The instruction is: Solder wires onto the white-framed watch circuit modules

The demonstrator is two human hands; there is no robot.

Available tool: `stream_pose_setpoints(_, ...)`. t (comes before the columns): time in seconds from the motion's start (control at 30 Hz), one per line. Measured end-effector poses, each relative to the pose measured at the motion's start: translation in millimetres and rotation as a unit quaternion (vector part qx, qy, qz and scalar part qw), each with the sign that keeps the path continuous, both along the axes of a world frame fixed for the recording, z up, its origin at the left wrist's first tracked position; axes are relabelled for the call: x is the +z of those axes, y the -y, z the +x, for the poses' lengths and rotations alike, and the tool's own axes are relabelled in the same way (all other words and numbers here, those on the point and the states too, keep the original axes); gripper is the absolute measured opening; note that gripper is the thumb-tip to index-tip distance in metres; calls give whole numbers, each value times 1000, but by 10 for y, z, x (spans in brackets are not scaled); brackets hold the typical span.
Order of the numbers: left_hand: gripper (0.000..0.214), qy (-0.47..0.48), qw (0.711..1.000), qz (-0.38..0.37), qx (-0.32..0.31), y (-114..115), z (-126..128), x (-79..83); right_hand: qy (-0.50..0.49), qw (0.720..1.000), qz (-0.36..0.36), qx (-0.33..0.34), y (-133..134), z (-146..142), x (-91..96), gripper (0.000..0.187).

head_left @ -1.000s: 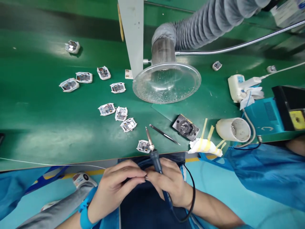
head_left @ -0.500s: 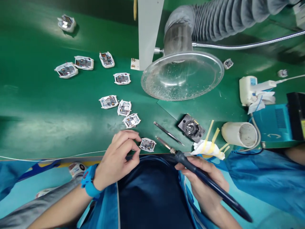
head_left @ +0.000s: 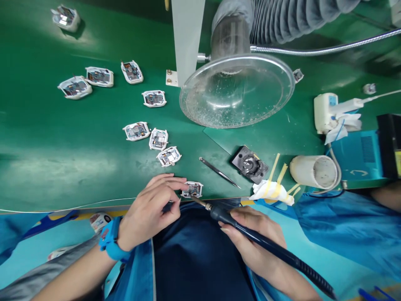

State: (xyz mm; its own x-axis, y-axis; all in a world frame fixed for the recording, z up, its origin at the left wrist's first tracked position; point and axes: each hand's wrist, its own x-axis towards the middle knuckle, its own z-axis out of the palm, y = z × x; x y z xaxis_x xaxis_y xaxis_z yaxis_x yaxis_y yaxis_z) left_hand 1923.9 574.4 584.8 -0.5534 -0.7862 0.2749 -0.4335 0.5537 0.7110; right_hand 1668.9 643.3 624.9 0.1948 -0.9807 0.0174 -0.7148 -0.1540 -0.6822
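My right hand [head_left: 257, 238] is wrapped round a dark blue soldering iron [head_left: 266, 243]. Its tip reaches the lower edge of a white watch case [head_left: 192, 190] with an exposed circuit board, lying near the table's front edge. My left hand [head_left: 153, 209] pinches a thin solder wire [head_left: 103, 203], which comes in from the left; most of its end is hidden by the fingers. A fingertip of that hand touches or nearly touches the case's left side. Beyond the case lie black tweezers [head_left: 219, 172] and a dark block-shaped fixture [head_left: 249, 164].
Several more open watch cases [head_left: 137, 131] lie on the green table [head_left: 103, 167]. A clear fume hood [head_left: 236, 92] on a grey hose hangs over it. At right are a white wad with yellow strips [head_left: 272, 190], a white cup [head_left: 313, 171] and a blue box [head_left: 360, 154]. Another person's sleeve [head_left: 347, 225] shows.
My right hand has moved left, bringing the soldering iron's tip from beside the watch case to its lower edge. My left hand stays by the case. The whole view has shifted slightly.
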Motion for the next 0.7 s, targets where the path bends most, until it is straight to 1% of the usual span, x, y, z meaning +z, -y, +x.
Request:
stream_pose_setpoints(0.07,22,0,1000,-2,1,-1,3,-9,-4,1000,7,-2,11,2,-9,44)
stream_pose_setpoints(0.2,23,1,1000,-3,-1,-8,16,-25,6,1000,11,3,15,19,-67,39)
stream_pose_setpoints(0.3,22,1,1000,-2,-4,-9,17,-25,-2,1000,-9,-1,3,24,-103,38)
stream_pose_setpoints(0.4,22,0,1000,-2,-2,-11,8,-23,5,999,-36,-14,-10,33,-120,39)
stream_pose_setpoints(0.47,22,-1,1000,-2,-1,-14,4,-22,11,999,-42,-26,-12,41,-124,38)
stream_pose_setpoints(0.6,22,-2,1000,-2,0,-19,9,-31,18,999,-33,-27,-6,40,-128,38)
stream_pose_setpoints(0.7,23,0,1000,-7,-2,-18,13,-40,20,999,-23,-15,-11,31,-134,36)
